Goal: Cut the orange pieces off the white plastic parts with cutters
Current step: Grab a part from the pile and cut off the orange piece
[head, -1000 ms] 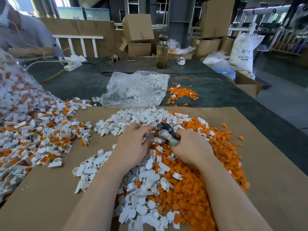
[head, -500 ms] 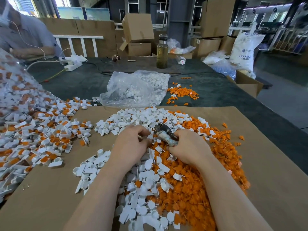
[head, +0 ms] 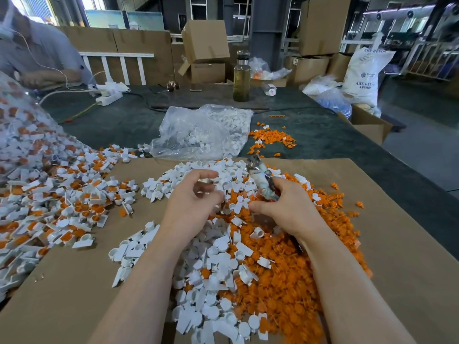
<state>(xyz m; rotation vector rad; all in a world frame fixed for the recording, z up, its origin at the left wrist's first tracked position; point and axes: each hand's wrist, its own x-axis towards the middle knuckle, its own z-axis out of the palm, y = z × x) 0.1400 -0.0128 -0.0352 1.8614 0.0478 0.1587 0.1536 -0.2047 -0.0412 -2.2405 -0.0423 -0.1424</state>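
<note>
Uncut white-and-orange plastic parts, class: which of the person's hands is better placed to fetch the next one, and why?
The left hand. Its fingers look open and free, and the heap of uncut white-and-orange plastic parts lies on its side. The right hand is closed around the metal cutters.

Both bare forearms reach forward from the bottom edge, converging toward the middle, with the wrists held low. The left hand (head: 191,202) is turned with its back to the camera, its fingers curled loosely inward and the thumb and forefinger bent toward each other with a gap between them; whether anything sits between them cannot be told. The right hand (head: 285,207) lies just beside it, apart and not touching, wrapped in a fist around the handles of the cutters (head: 260,181), thumb stretched toward the left hand, the tool's head pointing up and away.
</note>
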